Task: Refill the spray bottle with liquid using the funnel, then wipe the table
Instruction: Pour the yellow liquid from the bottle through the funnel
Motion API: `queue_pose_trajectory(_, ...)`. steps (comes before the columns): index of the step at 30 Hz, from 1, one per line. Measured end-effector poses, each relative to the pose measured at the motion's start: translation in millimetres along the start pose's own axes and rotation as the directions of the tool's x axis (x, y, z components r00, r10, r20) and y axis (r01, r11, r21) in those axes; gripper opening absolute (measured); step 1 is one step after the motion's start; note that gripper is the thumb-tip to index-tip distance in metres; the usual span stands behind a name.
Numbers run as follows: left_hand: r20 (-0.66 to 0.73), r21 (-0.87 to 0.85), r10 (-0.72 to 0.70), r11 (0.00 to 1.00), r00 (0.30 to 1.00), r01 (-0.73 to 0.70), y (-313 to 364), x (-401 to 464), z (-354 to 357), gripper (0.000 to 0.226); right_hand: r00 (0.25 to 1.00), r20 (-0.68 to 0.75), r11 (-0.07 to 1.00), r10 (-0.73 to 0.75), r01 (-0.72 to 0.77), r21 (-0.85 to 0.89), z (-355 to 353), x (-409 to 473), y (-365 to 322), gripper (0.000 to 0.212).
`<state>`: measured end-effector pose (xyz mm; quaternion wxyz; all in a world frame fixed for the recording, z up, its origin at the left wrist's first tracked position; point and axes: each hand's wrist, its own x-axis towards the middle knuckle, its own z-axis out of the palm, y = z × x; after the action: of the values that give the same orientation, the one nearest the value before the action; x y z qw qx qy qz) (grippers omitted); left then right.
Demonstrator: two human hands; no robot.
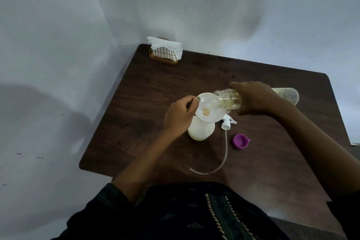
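Pour step: left hand [178, 116] pinches funnel [206, 110] rim atop spray bottle [200, 130]; right hand [257, 98] grips tilted refill bottle [229, 99], mouth over funnel; pour slowly, keep funnel level

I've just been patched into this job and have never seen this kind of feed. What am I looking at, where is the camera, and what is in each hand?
There is no machine here: a person works with bare hands, and the single picture comes from a camera on their head, looking down at a dark wooden table set in a corner.

The left hand steadies a clear funnel that sits in the neck of a white spray bottle. The right hand holds a clear refill bottle tipped on its side, with its mouth over the funnel; yellowish liquid shows inside it.

On the table lie the spray bottle's trigger head with its long tube, a purple cap, and at the far corner a gold wire holder of white napkins.
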<state>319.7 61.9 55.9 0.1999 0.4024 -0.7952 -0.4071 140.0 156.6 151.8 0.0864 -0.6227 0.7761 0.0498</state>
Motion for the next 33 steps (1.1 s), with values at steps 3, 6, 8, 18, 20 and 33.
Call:
queue_pose_trajectory(3,-0.007,-0.004,-0.001,1.000,1.000,0.001,-0.3,0.3,0.1,0.029,1.000,0.007,1.000,0.009,-0.009,-0.007,-0.7,0.6,-0.4,0.040)
queue_pose_trajectory(6,-0.007,-0.009,-0.003,1.000,1.000,0.003,0.2,-0.2,0.2,0.028,1.000,0.004,1.000,-0.003,0.003,-0.013,0.7,0.7,0.5,0.040)
queue_pose_trajectory(8,-0.007,-0.016,-0.004,1.000,1.000,0.004,0.4,-0.3,0.3,0.028,1.000,-0.004,1.000,-0.011,0.011,-0.016,1.5,0.9,1.7,0.040)
queue_pose_trajectory(18,-0.006,-0.013,-0.002,1.000,1.000,0.002,0.8,0.0,0.3,0.027,1.000,-0.006,0.999,-0.013,0.013,-0.029,1.8,1.5,1.6,0.042)
queue_pose_trajectory(20,-0.007,-0.011,-0.003,1.000,1.000,0.003,0.9,0.0,0.3,0.027,1.000,-0.005,1.000,-0.013,0.012,-0.026,1.5,1.7,1.5,0.043)
queue_pose_trajectory(33,-0.009,-0.012,-0.012,1.000,1.000,0.012,2.4,-0.8,-0.6,0.027,1.000,-0.003,0.999,-0.014,0.014,-0.030,1.2,1.2,1.5,0.042)
